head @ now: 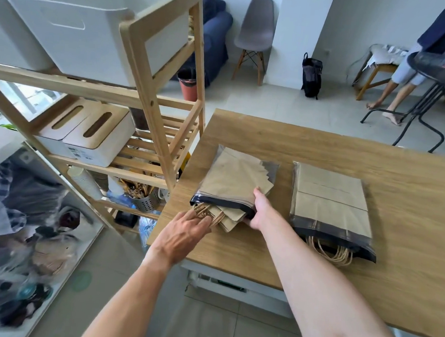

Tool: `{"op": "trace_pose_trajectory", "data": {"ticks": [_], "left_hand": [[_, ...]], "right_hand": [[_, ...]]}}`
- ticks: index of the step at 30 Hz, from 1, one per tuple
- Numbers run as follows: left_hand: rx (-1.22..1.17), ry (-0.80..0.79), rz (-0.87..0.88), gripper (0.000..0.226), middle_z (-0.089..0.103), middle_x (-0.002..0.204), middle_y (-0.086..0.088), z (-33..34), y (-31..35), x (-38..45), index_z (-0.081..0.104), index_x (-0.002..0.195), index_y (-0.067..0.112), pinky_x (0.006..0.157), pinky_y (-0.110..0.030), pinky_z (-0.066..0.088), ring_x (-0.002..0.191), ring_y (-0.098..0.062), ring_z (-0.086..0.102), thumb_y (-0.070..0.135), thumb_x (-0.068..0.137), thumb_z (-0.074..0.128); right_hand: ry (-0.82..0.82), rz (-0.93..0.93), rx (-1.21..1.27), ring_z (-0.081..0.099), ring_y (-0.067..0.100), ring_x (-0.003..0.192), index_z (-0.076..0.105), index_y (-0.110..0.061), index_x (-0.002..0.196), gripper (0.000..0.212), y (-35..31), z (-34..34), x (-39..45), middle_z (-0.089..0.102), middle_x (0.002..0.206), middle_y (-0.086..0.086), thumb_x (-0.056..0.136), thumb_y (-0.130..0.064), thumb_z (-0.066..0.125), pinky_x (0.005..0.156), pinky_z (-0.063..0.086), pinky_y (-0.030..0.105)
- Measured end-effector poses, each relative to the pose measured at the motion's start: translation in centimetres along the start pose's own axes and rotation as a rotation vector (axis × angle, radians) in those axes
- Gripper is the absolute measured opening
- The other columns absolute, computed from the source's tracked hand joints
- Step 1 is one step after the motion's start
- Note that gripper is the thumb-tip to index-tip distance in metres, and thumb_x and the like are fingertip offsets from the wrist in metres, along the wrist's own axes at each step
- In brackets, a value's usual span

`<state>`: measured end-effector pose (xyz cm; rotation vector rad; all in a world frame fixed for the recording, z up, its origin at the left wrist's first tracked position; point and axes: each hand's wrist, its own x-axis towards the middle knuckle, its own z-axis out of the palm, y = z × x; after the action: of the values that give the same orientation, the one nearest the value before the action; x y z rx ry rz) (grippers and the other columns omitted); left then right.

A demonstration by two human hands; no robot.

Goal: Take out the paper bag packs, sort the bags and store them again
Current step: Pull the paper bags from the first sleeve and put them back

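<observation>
left hand (185,227) on bag handles (207,213), right hand (259,210) gripping pack (235,181)

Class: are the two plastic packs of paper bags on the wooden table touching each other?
Apart. The head view shows a strip of bare table between the left pack and right pack.

Table (322,149): right half of view, shelf unit (153,89) just beside its left edge.
Packs on table: 2, side by side, apart; left pack (237,180) near the table's left edge, right pack (332,205) toward the middle.
Pack openings: both toward the near edge, handles (207,213) sticking out.
Left hand (182,234): at the near end of left pack, fingers on the handles.
Right hand (259,210): between the 2 packs, against left pack's right near corner.
Shelf contents: bin (76,26) on top level, 2 lidded boxes (86,135) below it, utensil holder (145,202) lower still.
Behind table: chair (254,33) at the far wall, backpack (311,76) on floor to its right, round table (444,70) far right.
</observation>
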<state>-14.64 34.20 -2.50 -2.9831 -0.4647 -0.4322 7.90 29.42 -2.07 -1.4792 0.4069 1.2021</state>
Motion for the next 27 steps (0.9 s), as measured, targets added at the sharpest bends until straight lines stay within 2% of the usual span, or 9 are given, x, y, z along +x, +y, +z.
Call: {"op": "trace_pose_trajectory", "data": {"ticks": [4,7,11,13,16,18,20,24,27], "left_hand": [[0.013,0.030,0.005,0.028,0.072,0.077,-0.001,0.0,1.8,0.7,0.060,0.101,0.013,0.071,-0.032,0.053,0.079,-0.016,0.061,0.032,0.098,0.040],[-0.025,0.025,-0.205,0.011,0.069,0.088,0.000,1.1,4.7,0.8,0.058,0.104,0.017,0.071,-0.031,0.051,0.086,-0.015,0.056,0.022,0.094,0.057],[-0.146,0.062,-0.460,0.024,0.052,0.116,-0.004,1.6,7.4,1.2,0.061,0.105,0.014,0.075,-0.035,0.055,0.104,-0.020,0.047,0.009,0.084,0.073],[-0.179,0.050,-0.500,0.024,0.046,0.125,-0.006,1.7,8.1,1.6,0.061,0.103,0.013,0.076,-0.037,0.057,0.111,-0.022,0.043,0.007,0.084,0.073],[-0.228,0.023,-0.486,0.013,0.034,0.139,-0.008,1.2,8.6,1.7,0.060,0.099,0.012,0.078,-0.039,0.059,0.118,-0.023,0.038,0.022,0.092,0.065],[-0.296,0.000,-0.455,0.028,0.022,0.149,-0.008,0.4,8.6,1.6,0.059,0.101,0.014,0.083,-0.030,0.054,0.124,-0.021,0.031,0.041,0.095,0.053],[-0.451,0.043,-0.580,0.033,0.013,0.153,-0.008,-0.7,8.5,2.0,0.057,0.110,0.018,0.083,-0.026,0.044,0.125,-0.015,0.024,0.047,0.096,0.045],[-0.776,0.303,-1.154,0.033,0.055,0.118,-0.013,-1.3,7.4,4.3,0.048,0.117,0.013,0.083,-0.036,0.043,0.100,-0.017,0.050,0.039,0.103,0.033],[-0.899,0.068,-1.336,0.038,0.065,0.089,-0.010,-0.3,5.1,5.1,0.052,0.096,0.008,0.078,-0.040,0.052,0.078,-0.020,0.060,0.041,0.103,0.036]], "right_hand": [[0.051,-0.027,0.033,0.068,0.033,0.096,0.055,-0.015,0.126,0.058,-0.8,-0.6,0.6,0.067,0.113,0.015,0.088,-0.057,0.062,0.086,0.057,0.050],[0.089,-0.038,0.080,0.070,0.034,0.088,0.053,-0.018,0.129,0.059,-0.1,-0.9,2.0,0.068,0.114,0.015,0.087,-0.060,0.060,0.063,0.059,0.053],[0.136,-0.048,0.143,0.065,0.037,0.105,0.053,-0.030,0.129,0.074,1.4,-1.2,5.9,0.063,0.126,0.010,0.068,-0.071,0.065,0.077,0.050,0.071],[0.127,-0.056,0.169,0.065,0.036,0.103,0.056,-0.032,0.127,0.074,1.5,-1.0,5.4,0.065,0.123,0.009,0.065,-0.071,0.066,0.079,0.049,0.070],[0.101,-0.063,0.174,0.069,0.035,0.094,0.059,-0.028,0.126,0.067,1.1,-0.9,3.1,0.068,0.117,0.011,0.073,-0.068,0.067,0.068,0.056,0.060],[0.059,-0.058,0.195,0.070,0.035,0.092,0.058,-0.024,0.129,0.069,1.0,-1.0,2.9,0.067,0.118,0.013,0.076,-0.067,0.067,0.060,0.057,0.055],[0.033,-0.055,0.181,0.068,0.035,0.096,0.056,-0.025,0.132,0.074,1.0,-1.1,3.2,0.065,0.122,0.014,0.073,-0.069,0.066,0.062,0.058,0.057],[0.018,-0.043,0.148,0.067,0.035,0.098,0.054,-0.024,0.133,0.079,0.8,-1.2,2.7,0.065,0.121,0.014,0.071,-0.072,0.067,0.068,0.057,0.058],[-0.039,-0.043,0.140,0.068,0.036,0.096,0.056,-0.023,0.129,0.081,0.8,-1.4,2.0,0.066,0.116,0.015,0.066,-0.070,0.073,0.069,0.058,0.055]]}}
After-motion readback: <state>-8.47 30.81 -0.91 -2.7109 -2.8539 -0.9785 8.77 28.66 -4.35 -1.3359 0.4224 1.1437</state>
